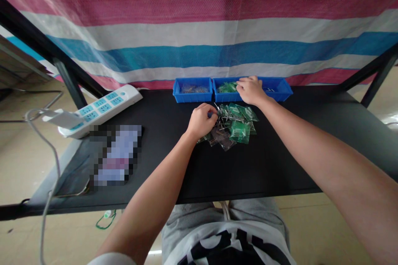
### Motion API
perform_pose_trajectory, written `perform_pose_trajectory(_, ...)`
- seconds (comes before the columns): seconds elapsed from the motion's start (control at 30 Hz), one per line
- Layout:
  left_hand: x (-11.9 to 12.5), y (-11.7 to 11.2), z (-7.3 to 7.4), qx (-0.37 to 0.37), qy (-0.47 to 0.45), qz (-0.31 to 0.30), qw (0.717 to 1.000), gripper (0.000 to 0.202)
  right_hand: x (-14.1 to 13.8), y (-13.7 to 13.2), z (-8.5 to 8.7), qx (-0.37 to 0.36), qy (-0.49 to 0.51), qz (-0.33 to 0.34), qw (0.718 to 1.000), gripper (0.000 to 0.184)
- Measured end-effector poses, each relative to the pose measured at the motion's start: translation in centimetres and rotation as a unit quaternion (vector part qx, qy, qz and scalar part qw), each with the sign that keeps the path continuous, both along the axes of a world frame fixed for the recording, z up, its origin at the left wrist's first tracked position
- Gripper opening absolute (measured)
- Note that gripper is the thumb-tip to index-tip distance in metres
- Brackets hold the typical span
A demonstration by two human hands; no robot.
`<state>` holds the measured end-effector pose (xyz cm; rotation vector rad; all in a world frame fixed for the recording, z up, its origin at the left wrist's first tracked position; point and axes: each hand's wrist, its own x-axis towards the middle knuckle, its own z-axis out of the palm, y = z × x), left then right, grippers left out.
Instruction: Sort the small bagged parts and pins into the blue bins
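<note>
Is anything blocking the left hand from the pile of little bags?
Nothing I can see. The left hand is at the left side of the pile, and the bins stand behind it, out of the way.

Right in the middle of the black surface (205, 178), a loose heap sprawls wide: shiny green packets (240, 131) lie flat and overlapping on the right, see-through dark packets (224, 140) slump along the near edge, and slim silvery metal pieces (222, 122) stick out at all angles between them! Just behind, blue containers stand upright in a row: the left tray (192, 98) carries a low layer of greyish clear contents (194, 89), its neighbour shows a bright green mound (227, 87), and a few silvery bits (270, 89) lie toward the right end
</note>
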<state>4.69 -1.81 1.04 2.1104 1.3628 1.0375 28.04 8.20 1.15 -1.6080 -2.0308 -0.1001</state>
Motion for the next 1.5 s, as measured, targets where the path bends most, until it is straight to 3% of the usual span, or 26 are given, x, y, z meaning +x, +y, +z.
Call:
perform_pose_trajectory(0.13, 0.1, -0.1, 0.1, 0.002, 0.004, -0.006, 1.0, 0.012, -0.2, -0.8, 0.3, -0.01, 0.015, -0.009, 1.0, 0.045)
perform_pose_trajectory(0.3, 0.1, -0.1, 0.1, -0.002, 0.016, -0.007, 1.0, 0.013, -0.4, -2.2, 0.9, 0.049, 0.036, 0.006, 0.998, 0.055)
perform_pose_trajectory(0.53, 0.1, 0.0, -0.1, -0.009, 0.021, -0.012, 1.0, 0.014, -1.7, -6.3, 1.5, 0.114, 0.06, -0.004, 0.992, 0.03)
perform_pose_trajectory(0.67, 0.2, 0.1, -0.3, -0.009, 0.028, -0.014, 0.999, 0.015, -2.2, -8.6, 0.5, 0.136, 0.083, 0.061, 0.985, 0.013)
perform_pose_trajectory(0.77, 0.2, 0.1, -0.3, -0.011, 0.025, -0.012, 1.0, 0.014, -2.1, -9.6, -0.3, 0.136, 0.107, 0.101, 0.98, 0.011)
perform_pose_trajectory(0.9, 0.0, 0.2, -0.2, -0.014, -0.009, 0.0, 1.0, 0.014, -1.4, -10.1, -0.7, 0.121, 0.148, 0.119, 0.974, 0.015)
perform_pose_trajectory(1.13, -0.8, 0.9, -0.1, -0.053, -0.118, 0.045, 0.991, 0.018, -0.5, -10.3, -1.0, 0.094, 0.214, 0.074, 0.969, 0.018)
perform_pose_trajectory(1.27, -1.1, 1.1, -0.3, -0.016, -0.058, 0.055, 0.997, 0.018, -0.9, -10.2, -1.4, 0.077, 0.219, 0.076, 0.97, 0.017)
perform_pose_trajectory(1.4, -1.2, 1.1, -0.6, 0.014, 0.011, 0.057, 0.998, 0.03, -1.3, -10.4, -1.2, 0.071, 0.222, 0.088, 0.969, 0.017)
perform_pose_trajectory(1.5, -1.2, 1.0, -0.7, 0.013, 0.026, 0.054, 0.998, 0.032, -1.1, -10.8, -0.5, 0.055, 0.201, 0.145, 0.967, 0.013)
